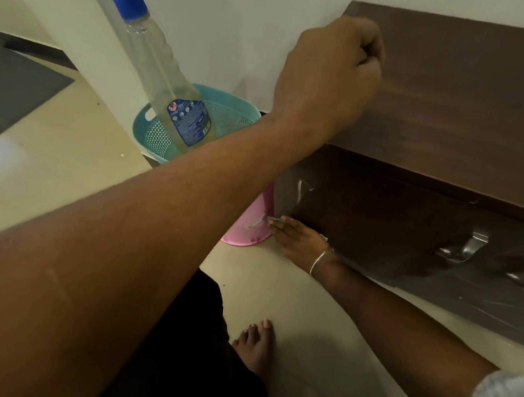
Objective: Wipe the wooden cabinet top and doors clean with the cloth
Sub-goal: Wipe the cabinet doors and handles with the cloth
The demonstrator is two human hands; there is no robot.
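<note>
Left hand on the cabinet top, right hand low at the cabinet door.

The wooden cabinet top [463, 97] runs from the far left corner toward the near right, its long edge along the white wall. The left hand [329, 76] rests on its far left end, arm stretched across, fingers curled tight into a fist; whether they pinch a cloth I cannot tell. The right hand [295, 234] reaches down to the door's [376, 217] lower left corner, fingers pinching something small and grey. A spray bottle [167, 69] leans left of the cabinet, in front of a teal basket [229, 116].
</note>
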